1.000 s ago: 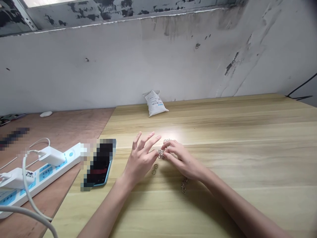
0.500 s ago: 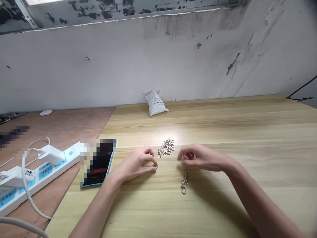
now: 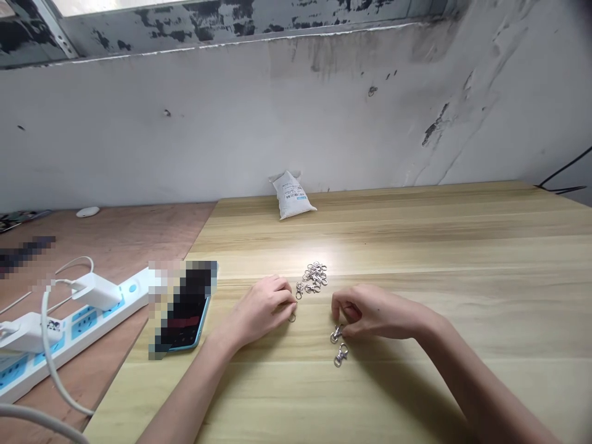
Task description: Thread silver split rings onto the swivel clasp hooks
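Note:
A small heap of silver lobster clasps (image 3: 314, 276) lies on the light wooden table (image 3: 416, 259). My left hand (image 3: 261, 306) rests on the table with its fingers curled and pinched on a small metal ring (image 3: 292, 317) just left of the heap. My right hand (image 3: 370, 310) is curled too, its fingertips pinching one clasp (image 3: 335, 333) at the table surface. Another clasp (image 3: 340, 354) lies right below it, touching or nearly touching.
A phone in a blue case (image 3: 185, 311) lies left of my left hand. A white power strip (image 3: 69, 324) with chargers and cables sits on the brown table at far left. A small white bag (image 3: 290, 195) leans by the wall.
My right hand came down from hovering and pinched a clasp on the table. My left hand stayed curled over the ring, shifting slightly.

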{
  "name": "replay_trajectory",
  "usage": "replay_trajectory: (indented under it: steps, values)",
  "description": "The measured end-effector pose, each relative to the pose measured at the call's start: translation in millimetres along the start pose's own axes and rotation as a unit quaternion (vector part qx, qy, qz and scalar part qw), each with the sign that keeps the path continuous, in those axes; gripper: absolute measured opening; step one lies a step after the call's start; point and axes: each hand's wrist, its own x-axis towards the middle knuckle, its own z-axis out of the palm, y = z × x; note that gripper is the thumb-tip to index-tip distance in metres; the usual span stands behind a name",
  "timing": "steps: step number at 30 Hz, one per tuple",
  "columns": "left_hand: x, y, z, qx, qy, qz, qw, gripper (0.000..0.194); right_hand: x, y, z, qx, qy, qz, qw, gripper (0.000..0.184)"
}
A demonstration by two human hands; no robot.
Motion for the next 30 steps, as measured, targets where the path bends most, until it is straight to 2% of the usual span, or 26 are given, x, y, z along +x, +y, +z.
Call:
replay_trajectory:
  steps: [3, 8, 12, 21, 25, 30]
  values:
    - [1, -1, 0.8, -0.02, 0.006, -0.015, 1.0, 0.017, 1, 0, 3, -0.003, 0.003, -0.023, 1.0, 0.019]
    - [1, -1, -1.5, -0.057, 0.011, -0.051, 0.997, 0.014, 5, -5, 8, -0.007, 0.025, 0.003, 1.0, 0.01]
    - [2, 1, -2.7, -0.086, 0.014, -0.058, 0.995, 0.016, 7, -9, 10, -0.019, 0.039, 0.008, 0.999, 0.01]
    - [4, 7, 1.5, -0.187, 0.047, -0.114, 0.975, 0.008, 17, -11, 21, -0.061, 0.107, -0.028, 0.992, 0.01]
    - [6, 11, -0.4, -0.253, 0.057, -0.131, 0.957, 0.009, 28, -10, 31, 0.014, 0.165, -0.033, 0.986, 0.004]
    - [7, 14, -2.5, -0.317, 0.067, -0.151, 0.934, 0.009, 40, -4, 39, 0.148, 0.234, -0.037, 0.96, 0.006]
